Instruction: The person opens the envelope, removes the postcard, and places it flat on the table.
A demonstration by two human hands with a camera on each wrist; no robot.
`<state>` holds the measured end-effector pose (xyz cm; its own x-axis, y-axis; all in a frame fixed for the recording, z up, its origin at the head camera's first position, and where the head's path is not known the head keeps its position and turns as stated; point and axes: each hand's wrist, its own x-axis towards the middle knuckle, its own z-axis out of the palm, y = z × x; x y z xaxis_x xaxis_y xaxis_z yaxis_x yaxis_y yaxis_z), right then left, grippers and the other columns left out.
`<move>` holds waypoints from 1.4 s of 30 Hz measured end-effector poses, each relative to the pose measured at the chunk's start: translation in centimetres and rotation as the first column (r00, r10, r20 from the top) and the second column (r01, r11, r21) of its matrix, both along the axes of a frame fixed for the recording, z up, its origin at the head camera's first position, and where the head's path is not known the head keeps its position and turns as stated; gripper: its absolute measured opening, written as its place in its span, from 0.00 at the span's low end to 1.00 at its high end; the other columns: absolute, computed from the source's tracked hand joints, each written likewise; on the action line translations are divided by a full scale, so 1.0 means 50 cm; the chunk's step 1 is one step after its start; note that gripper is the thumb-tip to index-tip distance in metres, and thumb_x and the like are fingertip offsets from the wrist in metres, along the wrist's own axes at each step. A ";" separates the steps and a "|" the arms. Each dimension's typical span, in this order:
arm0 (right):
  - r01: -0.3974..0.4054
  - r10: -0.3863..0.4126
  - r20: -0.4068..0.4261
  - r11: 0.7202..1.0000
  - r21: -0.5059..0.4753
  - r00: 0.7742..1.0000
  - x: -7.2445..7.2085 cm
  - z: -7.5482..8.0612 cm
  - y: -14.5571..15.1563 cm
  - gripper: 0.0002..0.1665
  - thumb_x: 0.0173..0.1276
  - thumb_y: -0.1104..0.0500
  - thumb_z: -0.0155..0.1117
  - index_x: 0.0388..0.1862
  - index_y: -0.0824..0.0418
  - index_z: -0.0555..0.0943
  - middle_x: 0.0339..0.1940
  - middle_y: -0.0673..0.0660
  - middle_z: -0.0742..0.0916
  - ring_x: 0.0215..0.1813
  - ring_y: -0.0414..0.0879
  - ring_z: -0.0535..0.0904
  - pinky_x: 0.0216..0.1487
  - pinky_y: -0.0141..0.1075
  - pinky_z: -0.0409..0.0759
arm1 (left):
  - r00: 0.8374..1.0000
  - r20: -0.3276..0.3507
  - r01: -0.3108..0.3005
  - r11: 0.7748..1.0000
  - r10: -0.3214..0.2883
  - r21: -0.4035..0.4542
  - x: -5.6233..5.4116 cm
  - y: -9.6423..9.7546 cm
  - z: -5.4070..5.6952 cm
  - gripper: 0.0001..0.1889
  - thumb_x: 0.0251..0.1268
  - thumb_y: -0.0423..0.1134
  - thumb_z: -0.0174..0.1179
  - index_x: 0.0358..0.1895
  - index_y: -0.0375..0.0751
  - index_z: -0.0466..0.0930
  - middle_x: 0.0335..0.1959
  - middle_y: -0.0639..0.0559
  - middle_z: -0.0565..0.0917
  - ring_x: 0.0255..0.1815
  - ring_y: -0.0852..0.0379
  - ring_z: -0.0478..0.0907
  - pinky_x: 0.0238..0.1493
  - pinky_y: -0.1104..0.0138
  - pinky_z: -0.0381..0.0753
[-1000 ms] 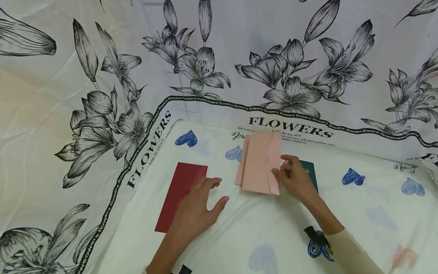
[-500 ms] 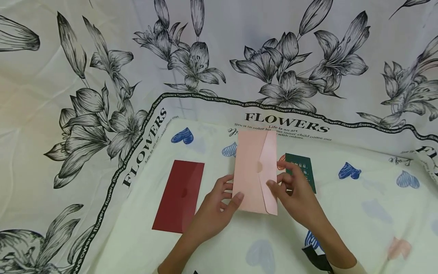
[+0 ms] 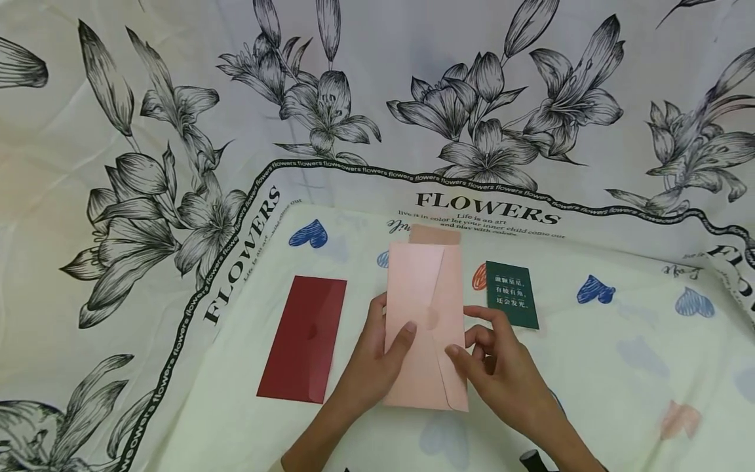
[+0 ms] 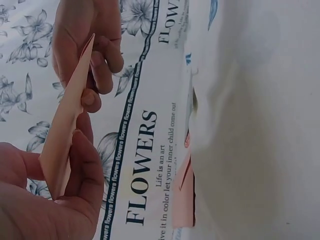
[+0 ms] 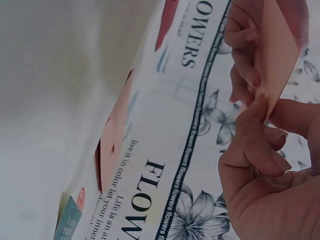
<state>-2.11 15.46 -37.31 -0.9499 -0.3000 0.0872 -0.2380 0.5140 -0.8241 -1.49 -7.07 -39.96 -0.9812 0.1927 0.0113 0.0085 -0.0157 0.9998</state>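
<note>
Both hands hold a pink envelope (image 3: 421, 282) upright above the cloth, its flap side facing me. My left hand (image 3: 374, 364) pinches its left edge, thumb across the front and fingers behind. At the right edge, my right hand (image 3: 501, 370) pinches it between thumb and forefinger, as the right wrist view also shows. A second pink envelope (image 3: 435, 234) lies on the cloth, mostly hidden behind the held one; its edge (image 5: 112, 142) shows in the right wrist view. To the left lies a dark red envelope (image 3: 302, 337). A small green card (image 3: 512, 295) with white writing lies on the right.
A pale cloth (image 3: 590, 380) printed with hearts covers the surface, creased in places. Behind it rises a white flower-printed backdrop (image 3: 354, 39) with a black lettered border. Near my right wrist shows a black strap piece (image 3: 533, 460).
My left hand has come from over the red envelope to grip the pink one. The pink envelope has moved nearer to me, uncovering the other pink envelope. The right hand has cleared the green card.
</note>
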 end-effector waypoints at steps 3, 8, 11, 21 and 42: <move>0.003 0.001 -0.066 0.998 0.071 0.998 0.003 0.000 -0.003 0.37 0.74 0.55 0.73 0.75 0.51 0.65 0.32 0.41 0.83 0.24 0.38 0.74 0.23 0.31 0.73 | 1.000 -0.018 -0.018 1.000 0.018 0.007 0.001 0.001 0.001 0.30 0.85 0.43 0.53 0.80 0.54 0.50 0.66 0.49 0.76 0.64 0.50 0.78 0.61 0.50 0.79; 0.038 -0.012 -0.133 0.980 0.194 0.991 0.004 0.000 -0.012 0.39 0.75 0.46 0.72 0.78 0.49 0.66 0.40 0.40 0.83 0.30 0.37 0.75 0.25 0.30 0.74 | 1.000 -0.017 -0.017 0.999 0.018 0.028 0.005 0.008 0.006 0.26 0.86 0.43 0.51 0.77 0.61 0.51 0.65 0.54 0.76 0.62 0.55 0.80 0.62 0.52 0.79; 0.061 -0.032 -0.125 0.968 0.242 0.992 0.006 -0.005 -0.019 0.43 0.73 0.38 0.72 0.78 0.50 0.66 0.40 0.41 0.82 0.30 0.40 0.76 0.25 0.30 0.72 | 1.000 -0.027 -0.008 1.000 0.009 0.022 0.009 0.012 0.008 0.25 0.87 0.43 0.50 0.76 0.62 0.50 0.65 0.56 0.76 0.62 0.57 0.80 0.64 0.55 0.78; 0.060 -0.016 -0.148 0.952 0.299 0.989 0.007 -0.007 -0.028 0.45 0.70 0.41 0.76 0.79 0.53 0.68 0.38 0.41 0.84 0.26 0.37 0.74 0.23 0.29 0.71 | 0.999 -0.040 -0.003 1.000 0.002 -0.019 0.021 0.014 0.017 0.27 0.86 0.42 0.50 0.77 0.62 0.48 0.68 0.58 0.72 0.66 0.60 0.75 0.69 0.54 0.73; -0.019 0.021 -0.112 1.000 0.018 0.993 0.012 0.009 0.023 0.26 0.80 0.63 0.63 0.74 0.56 0.75 0.51 0.54 0.93 0.33 0.37 0.84 0.32 0.31 0.83 | 0.999 -0.032 0.002 0.996 0.001 0.086 0.010 -0.008 0.012 0.27 0.87 0.38 0.48 0.77 0.59 0.48 0.68 0.51 0.71 0.66 0.50 0.74 0.64 0.49 0.75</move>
<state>-1.50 16.59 -36.88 -0.9282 -0.3210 0.1881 -0.3391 0.5216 -0.7829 -0.98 -7.48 -39.36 -0.9799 0.1905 0.0593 0.0405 -0.1012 0.9940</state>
